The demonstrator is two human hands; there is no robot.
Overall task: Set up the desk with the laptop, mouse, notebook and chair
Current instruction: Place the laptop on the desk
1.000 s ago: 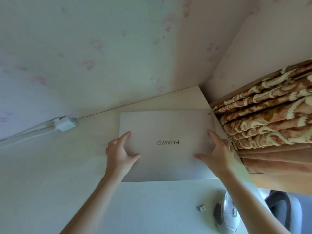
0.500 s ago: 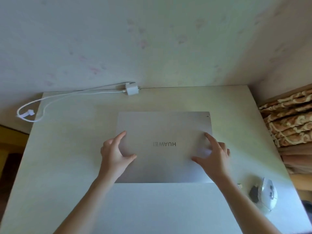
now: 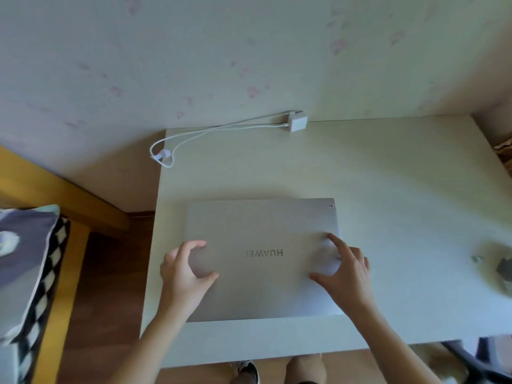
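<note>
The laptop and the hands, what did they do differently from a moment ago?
Mostly the head camera turned left: the curtain has slid almost out of view and a cushion has come in. The closed laptop now lies nearer the desk's left edge, though the view turned too. The left hand's fingers have curled more. The right hand still rests spread on the lid. The charger stays by the wall.

One head-worn wide-angle view looks steeply down and forward, close above the pale rectangular table (image 3: 388, 167), which fills the centre and right of the frame. The pale speckled wall (image 3: 221, 51) spans the top; the wooden floor (image 3: 110, 273) shows at lower left.
</note>
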